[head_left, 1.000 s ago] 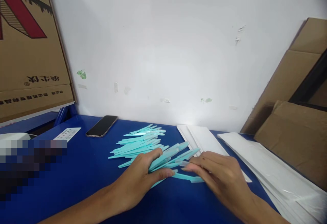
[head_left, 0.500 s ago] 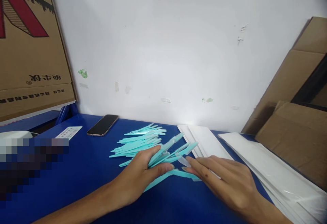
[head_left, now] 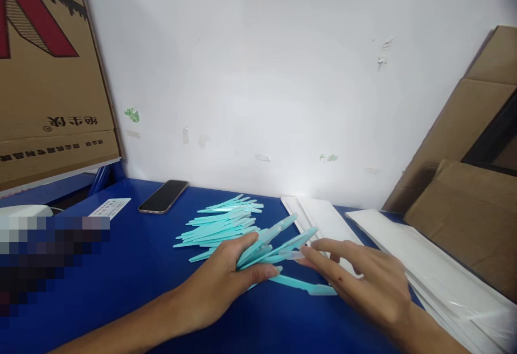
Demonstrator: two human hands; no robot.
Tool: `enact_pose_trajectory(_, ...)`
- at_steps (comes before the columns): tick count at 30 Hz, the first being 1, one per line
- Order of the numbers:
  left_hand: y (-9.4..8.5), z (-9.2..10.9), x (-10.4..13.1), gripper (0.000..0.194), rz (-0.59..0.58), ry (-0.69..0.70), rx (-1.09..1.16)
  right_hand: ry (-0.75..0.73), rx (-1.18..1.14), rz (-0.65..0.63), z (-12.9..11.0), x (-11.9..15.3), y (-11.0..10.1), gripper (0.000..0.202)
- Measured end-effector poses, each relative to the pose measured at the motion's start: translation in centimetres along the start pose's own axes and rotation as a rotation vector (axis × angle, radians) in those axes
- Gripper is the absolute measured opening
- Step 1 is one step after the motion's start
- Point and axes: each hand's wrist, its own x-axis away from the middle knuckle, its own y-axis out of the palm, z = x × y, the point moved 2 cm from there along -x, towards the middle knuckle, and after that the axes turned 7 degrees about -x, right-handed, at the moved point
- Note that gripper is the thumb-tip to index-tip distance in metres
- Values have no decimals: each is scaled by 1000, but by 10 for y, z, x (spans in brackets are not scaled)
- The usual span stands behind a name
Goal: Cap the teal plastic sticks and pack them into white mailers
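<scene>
My left hand [head_left: 220, 276] is closed around a bunch of turquoise eyebrow razors [head_left: 278, 234], their capped ends fanned out to the right. With thumb and forefinger, my right hand [head_left: 363, 276] pinches the pale translucent end of one razor [head_left: 291, 255] at the bunch's right side. Below them, a single razor [head_left: 299, 284] slants down to the right, its other end hidden by my left thumb. Behind my left hand, a pile of the same razors [head_left: 220, 227] lies on the blue table [head_left: 153, 257].
Flat white boxes or sleeves [head_left: 323, 214] lie at the back, and white plastic-wrapped packs [head_left: 440, 268] at the right. A phone [head_left: 163, 196] and a printed card [head_left: 111, 208] are at the left. Cardboard boxes [head_left: 464, 203] flank the table by the white wall [head_left: 258, 74].
The bunch in my left hand has shifted slightly right. The lower razor has slid right and down, away from my right fingers, and my right hand's fingers have lifted and spread a little.
</scene>
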Motion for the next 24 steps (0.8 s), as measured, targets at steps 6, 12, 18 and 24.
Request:
enact_pose_trajectory(6, 2, 8, 0, 36, -98, 59, 48, 94, -41, -25, 1, 2, 6, 37)
enact_pose_trajectory(12, 4, 11, 1, 33, -135, 65, 89, 148, -130, -91, 1, 7, 9, 43)
enact_pose_trajectory(18, 4, 6, 1, 32, -179, 46, 118, 66, -176, -150, -3, 9, 17, 51)
enact_pose_trajectory(24, 3, 6, 0, 30, -176, 49, 116, 99, -208, -101, -6, 8, 17, 58)
